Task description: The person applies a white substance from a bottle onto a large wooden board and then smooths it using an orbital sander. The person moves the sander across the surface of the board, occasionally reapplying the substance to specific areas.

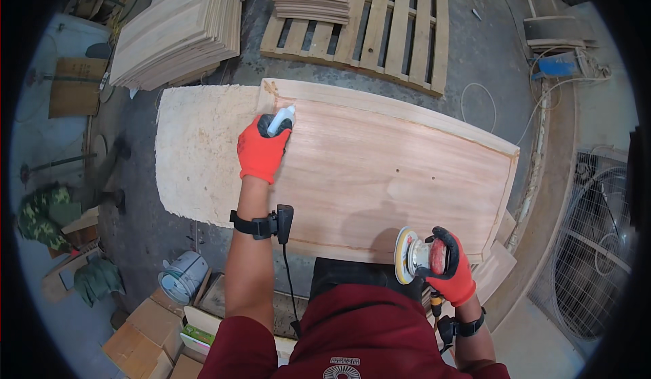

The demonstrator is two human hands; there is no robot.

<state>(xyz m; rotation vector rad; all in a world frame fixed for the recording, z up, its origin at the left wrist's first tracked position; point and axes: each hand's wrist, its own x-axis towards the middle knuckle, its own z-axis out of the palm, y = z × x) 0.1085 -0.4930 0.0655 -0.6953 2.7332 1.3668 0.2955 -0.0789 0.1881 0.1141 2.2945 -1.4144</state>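
A framed wooden panel (352, 168) lies in front of me, with brown lines along its inner edges and two small dark dots in the middle. My left hand (263, 152), in a red and black glove, is closed round a white squeeze bottle (281, 120) near the panel's far left corner. The bottle's nozzle points up and away, by the frame's inner edge. In a matching glove, my right hand (451, 267) grips an orbital sander (420, 255) at the panel's near edge. The sander is tilted on its side, its round pad facing left, off the surface.
A rough pale board (196, 152) lies under the panel's left end. Stacked wood panels (180, 29) and a wooden pallet (407, 33) stand beyond. To the right is a large caged fan (597, 243). At left are a bucket (183, 277), cardboard boxes (139, 338) and a person in camouflage (44, 216).
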